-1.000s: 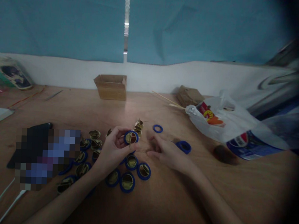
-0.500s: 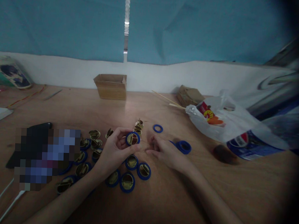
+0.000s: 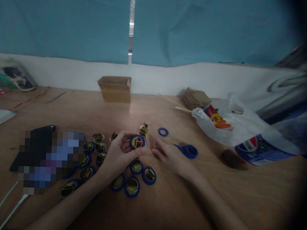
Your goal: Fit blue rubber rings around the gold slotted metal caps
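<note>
Between the thumb and fingers of my left hand (image 3: 120,150), a gold disc with a blue rim and a bar across its back (image 3: 137,141) is held up over the table. My right hand (image 3: 167,155) is just to the right, apart from it, its fingers curled and pinched together; whatever is in them is too small or hidden. More blue-rimmed gold discs (image 3: 132,187) lie below and left of my hands, bar side up. Plain gold pieces (image 3: 144,125) sit just behind the held disc. A loose blue ring (image 3: 163,132) lies beyond my right hand, and stacked blue rings (image 3: 191,151) lie beside it.
A dark phone-like slab (image 3: 33,147) and a blurred-out area with white cables (image 3: 8,204) are at left. An open cardboard box (image 3: 116,93) stands at the back, near a crumpled brown packet (image 3: 196,98). A plastic bag (image 3: 218,130) and a Pepsi-labelled bottle (image 3: 260,150) lie at right.
The fingers of my right hand have drawn slightly closer together. My left hand keeps hold of the blue-rimmed disc. The whole view has shifted a little.
</note>
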Available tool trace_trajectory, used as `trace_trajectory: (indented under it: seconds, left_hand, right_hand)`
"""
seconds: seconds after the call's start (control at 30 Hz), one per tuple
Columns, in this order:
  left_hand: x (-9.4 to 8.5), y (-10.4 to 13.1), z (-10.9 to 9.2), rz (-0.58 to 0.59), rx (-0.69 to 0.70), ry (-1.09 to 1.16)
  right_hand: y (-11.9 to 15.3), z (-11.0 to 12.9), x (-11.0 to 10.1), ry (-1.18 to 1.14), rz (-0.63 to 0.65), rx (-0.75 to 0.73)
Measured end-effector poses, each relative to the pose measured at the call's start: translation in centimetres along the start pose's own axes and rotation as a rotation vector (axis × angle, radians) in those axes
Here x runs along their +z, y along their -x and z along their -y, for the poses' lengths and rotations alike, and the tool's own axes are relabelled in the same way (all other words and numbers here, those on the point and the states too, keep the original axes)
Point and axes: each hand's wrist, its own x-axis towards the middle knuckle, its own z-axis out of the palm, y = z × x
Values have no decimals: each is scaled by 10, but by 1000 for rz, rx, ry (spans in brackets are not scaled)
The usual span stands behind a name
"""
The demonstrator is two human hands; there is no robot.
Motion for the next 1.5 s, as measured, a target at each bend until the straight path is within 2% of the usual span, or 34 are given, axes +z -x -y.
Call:
trace_trajectory:
  seconds: [0.53,1.5]
  left_hand:
    - [2,1,-4,-31,-31,-26]
    - [2,2,-4,-24,-20,-58]
  right_hand:
    - [0,2,-1,-85,16,34]
    - [0,4,-1,-60,22,55]
